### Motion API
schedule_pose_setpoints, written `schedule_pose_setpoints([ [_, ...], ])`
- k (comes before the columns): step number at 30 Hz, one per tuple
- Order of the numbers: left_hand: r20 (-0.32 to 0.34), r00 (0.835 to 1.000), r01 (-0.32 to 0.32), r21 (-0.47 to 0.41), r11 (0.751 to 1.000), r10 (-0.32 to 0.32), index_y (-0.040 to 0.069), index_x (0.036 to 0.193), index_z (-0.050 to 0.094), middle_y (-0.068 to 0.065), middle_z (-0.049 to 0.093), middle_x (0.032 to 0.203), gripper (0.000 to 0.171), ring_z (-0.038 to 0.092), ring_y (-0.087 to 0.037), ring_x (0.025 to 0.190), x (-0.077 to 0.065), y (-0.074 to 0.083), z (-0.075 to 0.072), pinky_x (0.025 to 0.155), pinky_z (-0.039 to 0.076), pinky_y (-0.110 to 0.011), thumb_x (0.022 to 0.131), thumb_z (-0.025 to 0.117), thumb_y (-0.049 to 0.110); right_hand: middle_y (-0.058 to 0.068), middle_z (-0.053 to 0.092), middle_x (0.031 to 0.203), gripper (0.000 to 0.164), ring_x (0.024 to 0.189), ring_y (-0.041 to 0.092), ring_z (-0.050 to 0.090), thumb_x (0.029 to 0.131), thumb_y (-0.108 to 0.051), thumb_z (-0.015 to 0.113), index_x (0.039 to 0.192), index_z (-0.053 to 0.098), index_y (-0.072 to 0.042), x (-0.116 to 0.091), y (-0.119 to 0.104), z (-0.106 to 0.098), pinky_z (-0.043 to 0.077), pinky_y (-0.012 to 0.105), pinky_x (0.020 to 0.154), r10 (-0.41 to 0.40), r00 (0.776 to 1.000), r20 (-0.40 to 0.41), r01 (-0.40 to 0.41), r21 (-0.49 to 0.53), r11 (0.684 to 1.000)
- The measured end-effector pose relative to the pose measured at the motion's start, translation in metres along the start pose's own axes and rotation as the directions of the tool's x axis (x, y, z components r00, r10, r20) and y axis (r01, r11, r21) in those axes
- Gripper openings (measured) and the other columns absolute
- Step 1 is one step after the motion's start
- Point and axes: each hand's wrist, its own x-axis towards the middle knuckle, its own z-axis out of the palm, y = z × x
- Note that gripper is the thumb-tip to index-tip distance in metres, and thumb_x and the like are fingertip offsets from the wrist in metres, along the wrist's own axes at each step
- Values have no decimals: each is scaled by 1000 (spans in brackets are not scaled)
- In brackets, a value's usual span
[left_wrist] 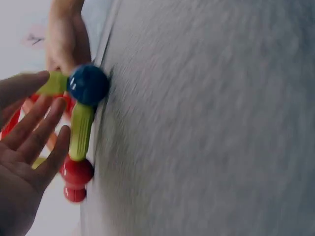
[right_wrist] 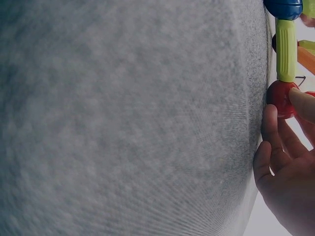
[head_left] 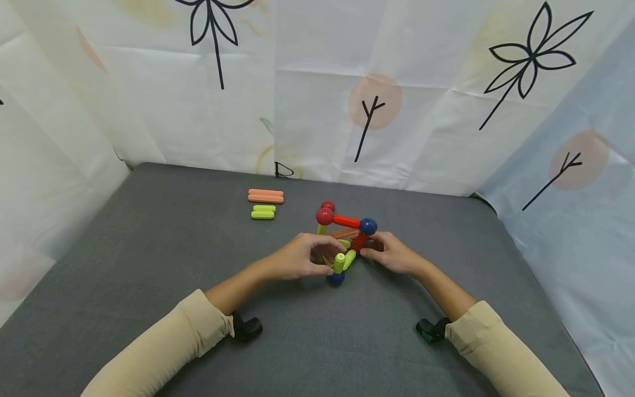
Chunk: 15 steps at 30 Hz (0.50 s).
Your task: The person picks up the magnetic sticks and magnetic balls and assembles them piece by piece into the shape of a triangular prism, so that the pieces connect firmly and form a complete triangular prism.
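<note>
A magnetic stick-and-ball frame stands on the table between both hands. At its front, a blue ball [head_left: 336,278] bears an upright lime stick [head_left: 339,262]; another lime stick [right_wrist: 286,50] runs from this ball to a red ball [right_wrist: 281,99]. My right hand [head_left: 394,253] holds that red ball between thumb and fingers. My left hand [head_left: 302,256] curves loosely around the upright lime stick, thumb tip right at it and the other fingers spread. Higher up, a red stick [head_left: 346,221] joins a crimson ball [head_left: 324,216] to a second blue ball [head_left: 368,226].
Two orange sticks [head_left: 265,196] and two short lime sticks [head_left: 263,212] lie side by side at the back left of the grey table [head_left: 149,248]. A patterned cloth [head_left: 317,110] hangs behind the table. Black wrist bands [head_left: 247,329] sit at both sleeves.
</note>
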Motion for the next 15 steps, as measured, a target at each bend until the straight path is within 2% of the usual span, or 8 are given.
schedule_pose_setpoints([
  [2,-103,994,-42,24,999,44,3,113,68,-3,71,99,27,66,-11,83,-3,-4,-7,74,55,-28,87,73,3,18,67,116,32,93,25,64,99,-7,60,128,60,4,0,0,0,51,32,81,4,1000,-1,-4,-1,1000],
  [3,-169,983,-62,30,998,66,3,108,70,-3,70,93,21,64,-12,78,-4,-7,-12,70,54,-27,87,71,3,18,67,116,32,94,25,63,98,-7,60,128,60,4,0,1,0,51,32,81,6,1000,-2,-6,-2,1000],
  [6,-364,927,-100,3,995,94,-2,96,70,-7,66,82,10,57,-16,67,-4,-13,-26,62,49,-27,90,65,4,17,67,117,32,93,24,62,98,-7,61,129,60,3,0,1,-1,50,33,81,8,1000,-2,-8,-8,1000],
  [8,-456,887,-98,-42,994,68,-5,93,69,-14,64,78,13,55,-18,64,-1,-17,-35,60,48,-29,94,61,5,17,67,117,32,93,24,61,98,-7,61,129,60,3,1,1,-1,49,35,81,9,1000,-1,-9,-13,1000],
  [10,-520,854,-50,-62,997,11,-6,96,68,-18,63,80,16,56,-19,66,5,-21,-41,62,48,-29,97,59,7,16,67,117,31,92,24,61,98,-7,61,128,61,3,1,2,-1,49,36,81,9,1000,0,-9,-18,1000],
  [12,-551,832,41,-53,998,-63,-5,103,68,-19,65,89,17,59,-20,74,12,-26,-46,67,49,-30,98,60,9,16,67,117,31,92,23,61,98,-7,61,128,61,3,1,2,-1,49,37,81,7,1000,-1,-7,-21,1000],
  [13,-553,827,95,-45,994,-104,-4,108,68,-18,66,94,18,60,-20,79,16,-29,-47,71,50,-30,98,62,10,16,67,117,31,93,23,61,98,-7,61,128,61,3,1,2,-1,49,37,81,6,1000,-1,-6,-21,1000],
  [15,-532,828,193,-22,981,-174,-2,119,65,-16,67,108,25,63,-22,92,24,-36,-49,80,52,-32,96,65,9,17,67,117,31,93,23,62,98,-7,61,128,61,3,1,2,-1,50,38,82,2,1000,-3,-2,-20,1000],
])
